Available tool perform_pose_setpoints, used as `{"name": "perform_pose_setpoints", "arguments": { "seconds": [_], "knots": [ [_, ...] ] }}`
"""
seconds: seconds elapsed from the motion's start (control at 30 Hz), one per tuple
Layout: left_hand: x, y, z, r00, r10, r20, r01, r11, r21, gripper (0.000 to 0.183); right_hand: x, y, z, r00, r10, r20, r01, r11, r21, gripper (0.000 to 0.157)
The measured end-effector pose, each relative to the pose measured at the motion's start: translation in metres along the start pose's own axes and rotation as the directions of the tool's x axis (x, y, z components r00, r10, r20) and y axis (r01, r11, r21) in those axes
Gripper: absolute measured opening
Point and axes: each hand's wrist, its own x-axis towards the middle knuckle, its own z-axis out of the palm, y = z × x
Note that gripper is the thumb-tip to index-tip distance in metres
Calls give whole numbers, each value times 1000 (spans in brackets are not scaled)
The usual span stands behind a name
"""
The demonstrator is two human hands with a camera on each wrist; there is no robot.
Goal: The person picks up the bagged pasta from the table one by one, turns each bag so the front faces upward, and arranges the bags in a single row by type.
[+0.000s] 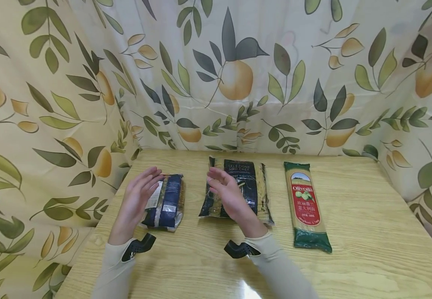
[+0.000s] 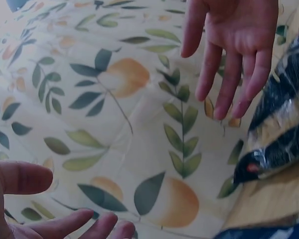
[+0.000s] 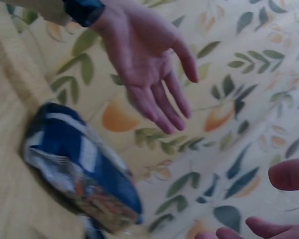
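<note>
Both hands are raised above the table, palms turned toward each other, with nothing between the fingers. My left hand [image 1: 136, 197] is beside a blue pasta bag [image 1: 169, 203], overlapping its left edge in the head view. In front of a black penne bag [image 1: 243, 187] hovers my right hand [image 1: 230, 195], hiding part of its label. The left wrist view shows the right hand [image 2: 236, 55] with fingers extended downward. From the right wrist, the left hand [image 3: 149, 74] appears with fingers loosely straight, the blue bag [image 3: 84, 159] lying below it.
A long spaghetti packet [image 1: 307, 207] with a red label and green ends lies to the right of the penne bag. The wooden table [image 1: 372, 232] meets a fruit-and-leaf patterned curtain [image 1: 208, 83] at the back and along both sides.
</note>
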Motion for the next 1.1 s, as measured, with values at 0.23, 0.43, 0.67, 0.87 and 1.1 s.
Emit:
{"name": "perform_pose_setpoints", "arguments": {
  "seconds": [0.23, 0.43, 0.67, 0.87, 1.1],
  "knots": [
    [-3, -10, -20, 992, -72, -104, 80, 993, 81, 52, 5, 28, 18, 997, 79, 17, -79, 997, -6, 54],
    [-2, -21, -37, 975, -120, -187, 143, 983, 118, 49, 8, 49, 30, 990, 141, 22, -141, 990, 0, 54],
    [2, -42, -59, 957, -195, -214, 228, 964, 139, 59, 9, 57, 43, 984, 176, 5, -176, 981, 76, 56],
    [0, -57, -67, 947, -247, -206, 282, 946, 162, 64, 9, 61, 55, 971, 237, 31, -239, 967, 93, 63],
    [-2, -66, -67, 934, -281, -223, 320, 933, 167, 68, 8, 75, 73, 961, 272, 48, -272, 962, -9, 73]
  ]
}}
